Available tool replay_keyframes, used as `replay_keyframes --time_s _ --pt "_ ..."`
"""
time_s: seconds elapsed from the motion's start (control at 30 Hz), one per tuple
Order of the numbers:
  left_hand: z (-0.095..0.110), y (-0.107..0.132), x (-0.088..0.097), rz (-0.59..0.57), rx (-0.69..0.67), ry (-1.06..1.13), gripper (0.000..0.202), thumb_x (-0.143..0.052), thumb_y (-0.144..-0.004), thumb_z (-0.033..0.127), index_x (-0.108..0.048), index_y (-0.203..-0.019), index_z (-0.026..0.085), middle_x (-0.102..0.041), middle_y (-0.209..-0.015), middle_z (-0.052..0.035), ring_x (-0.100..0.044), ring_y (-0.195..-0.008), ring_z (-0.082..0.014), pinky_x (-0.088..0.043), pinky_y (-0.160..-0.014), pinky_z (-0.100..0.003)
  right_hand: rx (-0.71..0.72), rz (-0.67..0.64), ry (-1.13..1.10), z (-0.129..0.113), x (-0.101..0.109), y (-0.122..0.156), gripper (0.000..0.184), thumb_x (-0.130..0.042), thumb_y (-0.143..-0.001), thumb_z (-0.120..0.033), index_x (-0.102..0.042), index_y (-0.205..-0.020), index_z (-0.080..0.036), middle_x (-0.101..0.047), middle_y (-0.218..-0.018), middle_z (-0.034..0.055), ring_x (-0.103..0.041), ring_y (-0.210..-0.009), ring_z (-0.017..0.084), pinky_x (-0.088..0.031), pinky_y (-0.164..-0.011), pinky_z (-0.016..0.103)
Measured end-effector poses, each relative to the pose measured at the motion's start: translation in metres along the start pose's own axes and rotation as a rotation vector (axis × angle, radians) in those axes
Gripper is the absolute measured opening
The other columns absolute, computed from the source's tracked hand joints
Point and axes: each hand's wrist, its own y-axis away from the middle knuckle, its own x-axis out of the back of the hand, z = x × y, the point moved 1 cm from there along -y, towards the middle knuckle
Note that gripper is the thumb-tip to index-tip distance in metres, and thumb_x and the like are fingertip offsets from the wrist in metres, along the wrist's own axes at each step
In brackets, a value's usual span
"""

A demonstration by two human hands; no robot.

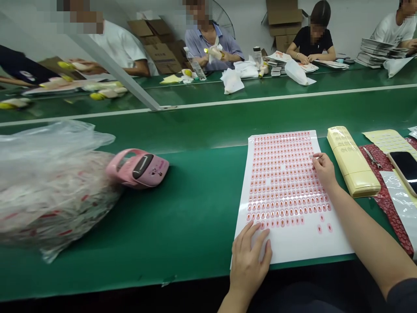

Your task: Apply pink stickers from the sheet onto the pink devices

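A white sheet (293, 243) covered with rows of small pink stickers lies on the green belt in front of me. My left hand (250, 256) rests flat on its lower left corner, fingers spread and touching the lowest stickers. My right hand (323, 170) sits on the sheet's right edge with fingers curled in a pinch; what it pinches is too small to name. A pink handheld device (138, 168) lies left of the sheet, apart from both hands.
A large clear plastic bag (48, 182) of packed items fills the left. Right of the sheet lie a cream block (353, 163), tweezers (372, 157), a phone (405, 167) and a second sticker sheet (389, 141). Other people work across the far belt (228, 126).
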Motion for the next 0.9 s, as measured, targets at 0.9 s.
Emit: replay_keyframes --time_s 0.9 --pt "-0.0022 0.0007 0.0003 -0.117 -0.046 -0.057 0.023 -0.05 -0.08 0.021 -0.059 -0.101 0.023 -0.058 -0.108 -0.0108 -0.051 -0.111 -0.0279 -0.047 -0.083 -0.04 -0.017 -0.012 -0.002 -0.0007 -0.0002 -0.0001 0.014 -0.05 -0.073 -0.034 -0.05 -0.079 -0.021 -0.039 -0.046 -0.0089 -0.05 -0.05 0.013 -0.035 -0.053 0.027"
